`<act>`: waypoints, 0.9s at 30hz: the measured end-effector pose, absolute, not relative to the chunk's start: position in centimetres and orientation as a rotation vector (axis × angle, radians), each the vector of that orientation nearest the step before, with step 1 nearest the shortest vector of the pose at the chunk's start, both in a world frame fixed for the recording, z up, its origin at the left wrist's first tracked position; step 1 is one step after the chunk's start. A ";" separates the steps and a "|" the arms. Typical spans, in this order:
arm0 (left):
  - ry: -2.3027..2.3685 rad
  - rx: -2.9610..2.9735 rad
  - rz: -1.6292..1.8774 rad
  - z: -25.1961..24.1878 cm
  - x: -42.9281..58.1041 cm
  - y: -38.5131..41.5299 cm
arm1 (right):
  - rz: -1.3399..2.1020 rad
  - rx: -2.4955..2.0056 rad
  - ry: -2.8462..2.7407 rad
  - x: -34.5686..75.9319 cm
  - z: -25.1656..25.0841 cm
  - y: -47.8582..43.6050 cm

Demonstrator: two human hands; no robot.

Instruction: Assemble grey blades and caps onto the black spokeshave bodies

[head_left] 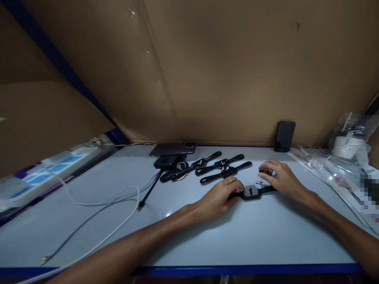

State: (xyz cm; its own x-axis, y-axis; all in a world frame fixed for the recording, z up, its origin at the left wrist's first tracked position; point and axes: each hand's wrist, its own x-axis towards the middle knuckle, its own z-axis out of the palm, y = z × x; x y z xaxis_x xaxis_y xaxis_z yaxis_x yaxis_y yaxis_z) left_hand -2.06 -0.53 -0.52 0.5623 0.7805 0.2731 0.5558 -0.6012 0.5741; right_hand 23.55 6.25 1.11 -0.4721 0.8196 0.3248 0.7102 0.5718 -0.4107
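Observation:
A black spokeshave (251,191) with a grey plate in its middle lies on the table in front of me. My left hand (226,193) is closed around its left handle. Above its right handle, my right hand (276,176) pinches a small black part (261,170), too small to make out fully. Just behind the plate lies a small shiny metal piece (259,183). Farther back are more black spokeshaves: one nearest my left hand (226,172), one behind it (219,164), and another to the left (197,164).
A dark phone (173,149) lies at the back, and another phone (285,136) leans against the cardboard wall (225,79). White cables (118,221) loop across the left side. Plastic packaging (322,169) and a bagged white tub (347,145) occupy the right.

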 end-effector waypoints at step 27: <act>1.196 2.501 0.961 0.0 -3.7 0.7 | 0.631 -1.204 -1.917 23.3 -0.3 7.8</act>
